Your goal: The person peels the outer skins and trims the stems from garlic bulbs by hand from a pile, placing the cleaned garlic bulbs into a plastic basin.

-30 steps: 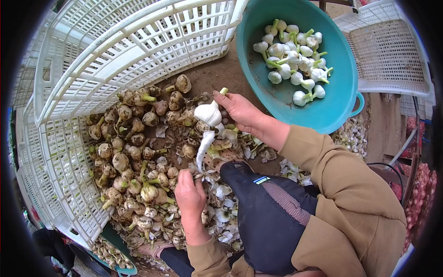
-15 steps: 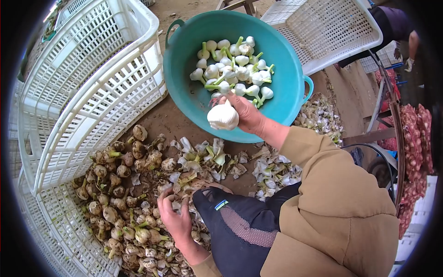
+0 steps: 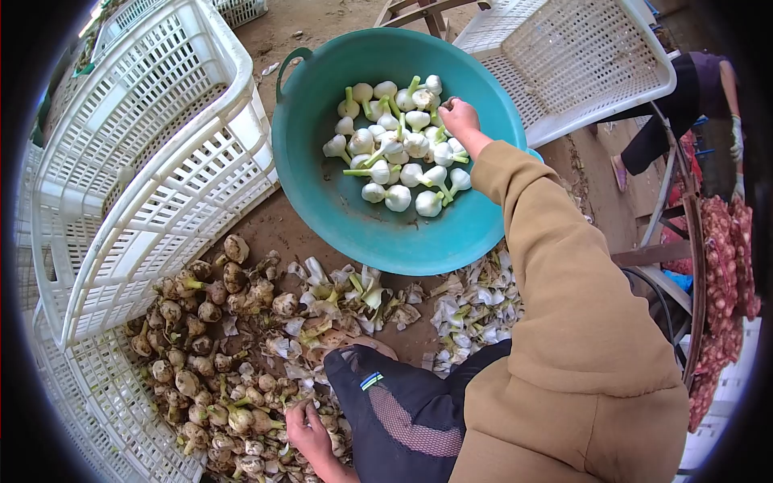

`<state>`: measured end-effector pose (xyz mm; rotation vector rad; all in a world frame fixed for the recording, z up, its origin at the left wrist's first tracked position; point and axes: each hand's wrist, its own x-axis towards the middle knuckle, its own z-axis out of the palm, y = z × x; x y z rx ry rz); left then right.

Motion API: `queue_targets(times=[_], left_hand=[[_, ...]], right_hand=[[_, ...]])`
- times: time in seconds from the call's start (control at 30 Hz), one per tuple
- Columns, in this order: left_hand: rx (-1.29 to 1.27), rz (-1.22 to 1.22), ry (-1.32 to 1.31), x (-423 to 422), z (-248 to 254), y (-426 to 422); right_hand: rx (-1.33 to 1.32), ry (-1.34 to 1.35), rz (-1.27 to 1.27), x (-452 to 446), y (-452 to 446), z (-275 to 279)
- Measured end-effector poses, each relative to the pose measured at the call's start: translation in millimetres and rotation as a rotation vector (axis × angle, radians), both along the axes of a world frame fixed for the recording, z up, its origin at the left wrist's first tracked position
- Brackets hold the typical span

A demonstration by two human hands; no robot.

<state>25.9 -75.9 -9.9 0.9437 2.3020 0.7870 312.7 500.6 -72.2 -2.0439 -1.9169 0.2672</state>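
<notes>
1. Clock positions read with 12 at the top of the head view.
2. The green tub (image 3: 378,229) sits just above center. Peeled garlic bulbs (image 3: 398,198) with green stems lie grouped about its middle; bare tub floor shows at 6 and 8 o'clock.
3. The right hand (image 3: 462,121) is over the tub interior at 2 o'clock, beside the bulbs. Its fingers are curled and close together; whether they grip a stem cannot be told.
4. The left hand (image 3: 307,433) is at 7 o'clock of the view, at the right edge of the unpeeled garlic pile (image 3: 187,382). Its fingers are bent; whether they hold anything cannot be told.
5. The large white crate (image 3: 153,201) stands at 9 o'clock of the tub, its corner near the rim. The second white crate (image 3: 576,60) lies tilted at 1 to 2 o'clock, its slotted interior visible.
6. Loose peelings (image 3: 475,318) border the tub at 5 o'clock. A strip of brown floor (image 3: 278,225) runs between the large white crate and the unpeeled pile.
7. Red mesh sacks (image 3: 721,274) hang at 3 to 4 o'clock; another person (image 3: 684,97) is at 2 o'clock.
</notes>
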Motion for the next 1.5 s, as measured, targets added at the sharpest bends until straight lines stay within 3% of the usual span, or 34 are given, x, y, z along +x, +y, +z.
queue_targets(times=[0.3,0.6,0.67,0.73,0.8,0.87,1.0,1.03,1.1,1.17,1.3,1.33,1.37,1.43,1.5], left_hand=[[-0.195,-0.079,-0.001,5,5,28],[-0.227,-0.079,-0.005,4,-8,36],[-0.227,-0.042,-0.022,8,-7,35],[-0.195,-0.024,-0.015,12,-17,22],[-0.170,-0.025,0.008,17,-27,6],[-0.152,-0.001,0.000,20,-24,1],[-0.168,0.023,-0.013,30,-16,-11],[-0.178,0.034,-0.017,33,-11,-16],[-0.135,0.031,0.026,43,4,-30],[-0.079,0.055,0.068,52,26,-48],[0.026,0.192,0.303,67,97,-92],[0.017,0.254,0.309,73,112,-108],[0.032,0.326,0.349,80,132,-122],[0.047,0.435,0.456,100,165,-157],[0.085,0.598,0.458,130,190,-188]], right_hand=[[0.095,-0.131,0.165,-22,59,-42],[0.047,-0.215,0.047,-34,55,-58],[0.159,-0.268,0.141,-25,70,-73],[0.193,-0.014,0.242,-21,80,-80],[0.326,-0.140,0.263,-29,68,-78],[0.220,0.026,0.271,-38,39,-51],[-0.331,1.059,0.332,-72,-64,16],[-0.470,1.186,0.359,-90,-101,39],[-0.741,1.325,0.400,-132,-173,78],[-1.058,1.258,0.498,-193,-232,114],[-1.457,1.668,0.929,-351,-333,242],[-1.432,1.712,1.095,-386,-351,272],[-1.304,1.589,1.162,-421,-364,292],[-0.679,1.132,1.586,-438,-394,361],[-0.595,1.183,1.801,-404,-428,448]])
